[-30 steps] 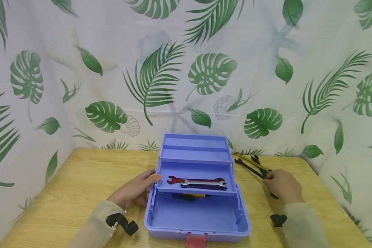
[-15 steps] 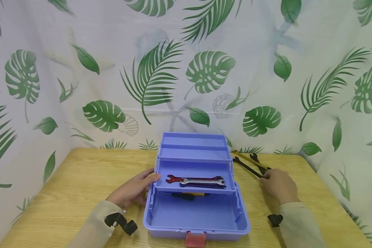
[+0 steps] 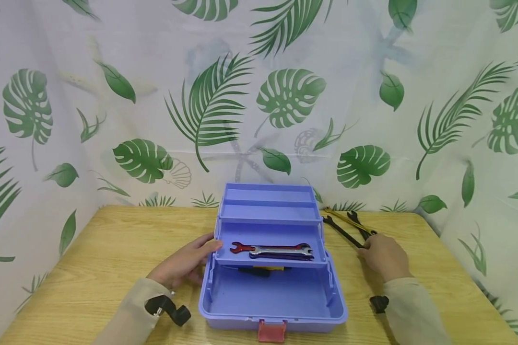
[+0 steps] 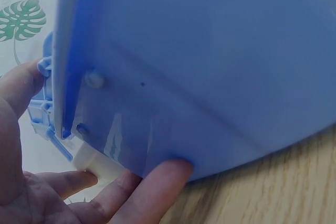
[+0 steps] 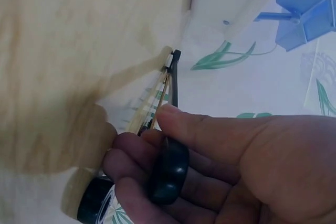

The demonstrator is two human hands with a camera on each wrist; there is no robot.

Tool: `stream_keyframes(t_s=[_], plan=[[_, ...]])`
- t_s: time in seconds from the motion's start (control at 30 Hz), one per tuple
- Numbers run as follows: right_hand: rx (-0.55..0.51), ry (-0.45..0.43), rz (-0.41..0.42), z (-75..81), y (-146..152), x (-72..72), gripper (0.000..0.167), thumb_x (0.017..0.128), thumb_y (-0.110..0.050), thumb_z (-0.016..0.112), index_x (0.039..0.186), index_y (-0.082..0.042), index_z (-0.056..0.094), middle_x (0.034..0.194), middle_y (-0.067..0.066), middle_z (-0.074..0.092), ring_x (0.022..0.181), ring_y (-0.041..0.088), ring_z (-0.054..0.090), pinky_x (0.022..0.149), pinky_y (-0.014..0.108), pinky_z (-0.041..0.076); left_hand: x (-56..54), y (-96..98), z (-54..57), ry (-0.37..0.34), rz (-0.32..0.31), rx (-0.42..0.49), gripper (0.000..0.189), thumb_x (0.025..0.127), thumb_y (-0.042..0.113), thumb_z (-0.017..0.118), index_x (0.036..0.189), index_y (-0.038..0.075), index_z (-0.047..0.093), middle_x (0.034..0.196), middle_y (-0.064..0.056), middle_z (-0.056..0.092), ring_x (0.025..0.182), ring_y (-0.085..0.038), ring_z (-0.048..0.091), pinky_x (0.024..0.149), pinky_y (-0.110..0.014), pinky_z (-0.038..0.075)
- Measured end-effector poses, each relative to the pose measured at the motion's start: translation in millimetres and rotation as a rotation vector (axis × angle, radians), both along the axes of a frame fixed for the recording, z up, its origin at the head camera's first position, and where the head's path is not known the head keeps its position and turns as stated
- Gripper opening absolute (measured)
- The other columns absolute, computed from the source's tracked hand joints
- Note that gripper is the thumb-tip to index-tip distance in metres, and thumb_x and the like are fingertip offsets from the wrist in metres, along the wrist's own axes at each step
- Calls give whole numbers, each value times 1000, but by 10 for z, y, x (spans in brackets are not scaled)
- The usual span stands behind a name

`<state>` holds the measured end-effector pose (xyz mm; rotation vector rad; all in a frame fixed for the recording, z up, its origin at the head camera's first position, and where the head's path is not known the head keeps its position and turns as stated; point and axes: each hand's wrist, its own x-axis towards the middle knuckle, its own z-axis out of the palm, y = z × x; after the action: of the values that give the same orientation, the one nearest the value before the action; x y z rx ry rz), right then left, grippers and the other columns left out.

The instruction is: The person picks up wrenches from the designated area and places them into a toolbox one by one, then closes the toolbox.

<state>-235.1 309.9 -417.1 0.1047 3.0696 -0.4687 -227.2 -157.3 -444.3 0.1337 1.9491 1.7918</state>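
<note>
My right hand (image 3: 384,258) pinches a black wrench (image 3: 344,232) between thumb and fingers, right of the blue toolbox (image 3: 273,326). The wrench's rounded black end (image 5: 169,174) shows against the curled fingers in the right wrist view. Beyond that hand lie a yellow wrench (image 3: 348,220) and another dark wrench (image 3: 356,221), partly hidden. My left hand (image 3: 185,261) holds the left side of the toolbox, thumb on the edge of the lower tray (image 3: 267,234). A red wrench (image 3: 239,247), a silver wrench (image 3: 280,250) and a dark purple wrench (image 3: 280,257) lie in this tray.
The toolbox stands with its trays raised in steps; the upper tray (image 3: 269,211) is at the back. Something black and yellow (image 3: 263,270) lies below the lower tray, mostly hidden. A leaf-patterned cloth (image 3: 155,96) hangs behind the wooden table (image 3: 147,225).
My right hand has shifted slightly left toward the toolbox, gripping the black wrench. The left hand keeps its place on the toolbox. The head view has drifted a little.
</note>
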Motion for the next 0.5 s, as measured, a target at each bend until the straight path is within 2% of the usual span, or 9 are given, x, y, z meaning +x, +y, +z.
stream_keyframes(t_s=[0.13, 0.23, 0.3, 0.4, 0.5], plan=[[-11, 13, 3, -11, -42, 1, 23, 95, -20, 71, 78, -5, 75, 77, 9, 67, 65, 23, 55, 52, 38, 46, 7, -19, -9, -2, 9, -4, 82, 102, 53, 59, 165, 17, 21, 140, -26, 60, 114, -37, 68, 76, -57, 63], [-26, 26, -1, -26, -62, 8, 35, 96, -19, 67, 63, -8, 62, 64, 4, 56, 59, 21, 48, 49, 34, 41, 14, -29, -5, -5, 9, -4, 82, 102, 52, 59, 165, 17, 21, 140, -27, 60, 114, -37, 68, 77, -57, 63], [-32, 58, -1, -29, -64, 14, 39, 97, -18, 64, 60, -10, 57, 60, 1, 52, 57, 20, 47, 49, 33, 38, 18, -30, 3, -6, 6, 0, 81, 103, 52, 59, 165, 17, 21, 141, -27, 60, 115, -38, 68, 78, -57, 63], [-39, 140, -3, 7, -64, 22, 37, 100, -18, 62, 65, -7, 64, 60, 2, 55, 56, 21, 48, 48, 34, 38, 18, -22, 13, -7, 0, 8, 80, 103, 51, 59, 165, 17, 21, 141, -27, 60, 116, -38, 67, 79, -57, 62], [-40, 234, -5, 55, -76, 23, 28, 101, -17, 63, 81, -2, 75, 67, 9, 66, 58, 23, 54, 49, 37, 41, 16, -9, 17, -2, 2, 4, 80, 103, 50, 59, 165, 16, 22, 140, -26, 61, 116, -37, 67, 79, -56, 63]])
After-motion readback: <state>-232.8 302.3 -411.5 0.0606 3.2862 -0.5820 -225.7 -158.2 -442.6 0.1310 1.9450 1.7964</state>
